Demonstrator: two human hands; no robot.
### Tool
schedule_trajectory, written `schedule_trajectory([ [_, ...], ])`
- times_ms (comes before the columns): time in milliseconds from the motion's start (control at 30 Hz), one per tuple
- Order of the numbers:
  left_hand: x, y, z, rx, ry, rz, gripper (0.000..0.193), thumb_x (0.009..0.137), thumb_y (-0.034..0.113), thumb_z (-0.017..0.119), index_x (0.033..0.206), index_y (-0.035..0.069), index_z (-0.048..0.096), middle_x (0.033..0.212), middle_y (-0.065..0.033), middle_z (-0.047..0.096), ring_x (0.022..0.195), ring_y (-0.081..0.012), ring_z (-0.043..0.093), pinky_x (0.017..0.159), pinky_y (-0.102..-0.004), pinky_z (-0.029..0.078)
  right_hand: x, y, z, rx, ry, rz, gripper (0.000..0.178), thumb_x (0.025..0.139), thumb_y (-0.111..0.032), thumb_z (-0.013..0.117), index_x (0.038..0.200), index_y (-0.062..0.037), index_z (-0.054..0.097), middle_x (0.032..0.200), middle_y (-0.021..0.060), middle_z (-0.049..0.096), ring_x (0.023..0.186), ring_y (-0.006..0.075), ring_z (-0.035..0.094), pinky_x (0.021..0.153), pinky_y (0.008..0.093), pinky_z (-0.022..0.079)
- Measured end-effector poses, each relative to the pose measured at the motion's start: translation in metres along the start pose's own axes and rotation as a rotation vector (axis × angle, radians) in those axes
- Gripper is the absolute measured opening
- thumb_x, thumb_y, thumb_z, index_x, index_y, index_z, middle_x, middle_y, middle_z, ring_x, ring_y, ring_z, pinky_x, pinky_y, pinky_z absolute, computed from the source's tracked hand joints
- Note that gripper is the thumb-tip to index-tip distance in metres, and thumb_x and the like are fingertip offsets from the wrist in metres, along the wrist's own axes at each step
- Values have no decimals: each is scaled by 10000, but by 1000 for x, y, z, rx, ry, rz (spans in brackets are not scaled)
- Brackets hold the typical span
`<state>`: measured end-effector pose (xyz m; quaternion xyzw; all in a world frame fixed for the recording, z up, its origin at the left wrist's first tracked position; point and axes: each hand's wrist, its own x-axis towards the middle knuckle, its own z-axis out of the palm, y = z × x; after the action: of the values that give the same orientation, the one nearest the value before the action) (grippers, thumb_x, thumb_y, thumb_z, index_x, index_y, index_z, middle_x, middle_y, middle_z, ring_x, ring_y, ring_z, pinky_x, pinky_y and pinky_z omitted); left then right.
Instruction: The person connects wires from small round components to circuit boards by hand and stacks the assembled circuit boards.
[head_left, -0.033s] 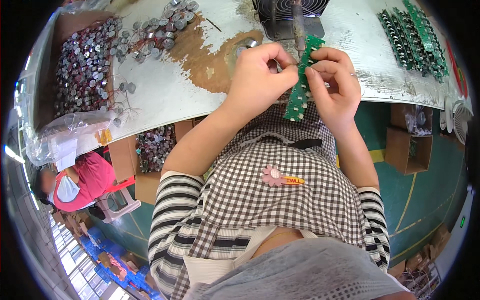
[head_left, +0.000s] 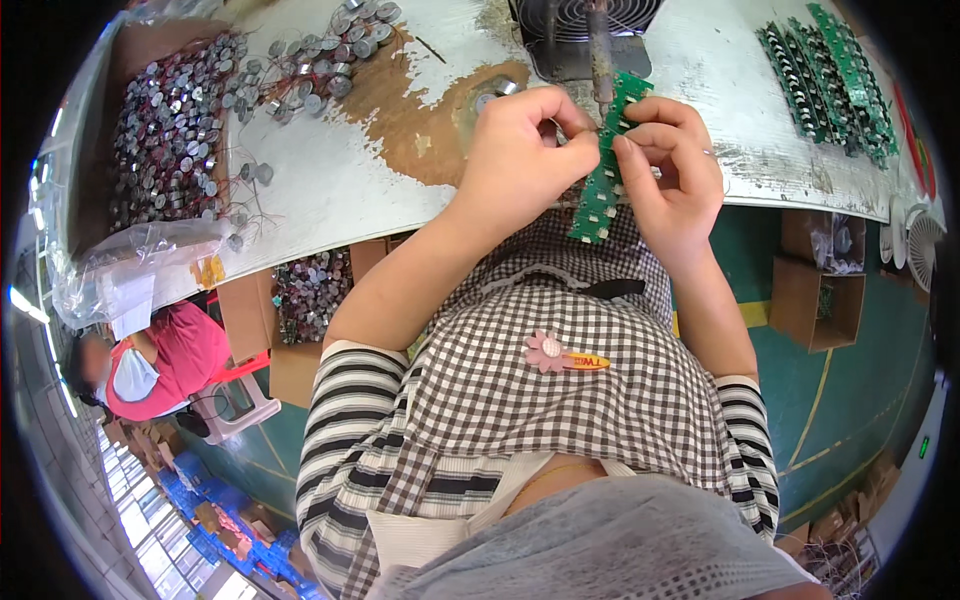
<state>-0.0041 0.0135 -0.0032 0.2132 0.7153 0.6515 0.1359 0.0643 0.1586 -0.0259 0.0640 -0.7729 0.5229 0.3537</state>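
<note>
A long, narrow green circuit board strip (head_left: 600,190) with small pale parts along it slants over the front edge of the bench. My right hand (head_left: 672,170) grips its right side between thumb and bent fingers. On the other side, my left hand (head_left: 525,155) is closed in a pinch, its thumb and fingertip touching or nearly touching the board; whatever is between them is too small to make out. Above the board, the tip of a soldering iron (head_left: 600,75) points down close to the left fingertips. A silver round motor (head_left: 490,98) lies just behind my left hand.
A box of small motors with red wires (head_left: 165,150) stands at left, with loose motors (head_left: 335,60) nearby. Several board strips (head_left: 825,80) lie at right. Behind the iron is a black fan (head_left: 585,30). Another person in pink (head_left: 180,360) sits at lower left.
</note>
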Motion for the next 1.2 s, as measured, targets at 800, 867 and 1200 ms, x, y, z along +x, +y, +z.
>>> schedule_trajectory([
  [800, 23, -20, -180, 1199, 487, 299, 124, 740, 131, 703, 844, 64, 687, 820, -82, 596, 790, -276, 586, 692, -384, 479, -5, 13, -1, 218, 25, 182, 47, 906, 14, 560, 871, 24, 530, 980, 99, 585, 681, 58, 506, 578, 177, 432],
  [867, 34, -29, -180, 1340, 374, 552, 100, 726, 103, 701, 813, 59, 678, 834, -72, 599, 842, -278, 574, 722, -376, 471, -6, 13, 0, 216, 31, 185, 46, 906, 18, 558, 870, 24, 530, 977, 97, 586, 683, 56, 502, 578, 178, 429],
  [1200, 28, -29, -178, 600, 662, 396, 120, 806, 115, 667, 869, 18, 632, 810, -75, 667, 742, -157, 607, 730, -294, 477, -7, 16, 2, 207, 57, 165, 41, 890, 46, 565, 867, 31, 535, 962, 94, 588, 690, 58, 493, 582, 177, 411],
])
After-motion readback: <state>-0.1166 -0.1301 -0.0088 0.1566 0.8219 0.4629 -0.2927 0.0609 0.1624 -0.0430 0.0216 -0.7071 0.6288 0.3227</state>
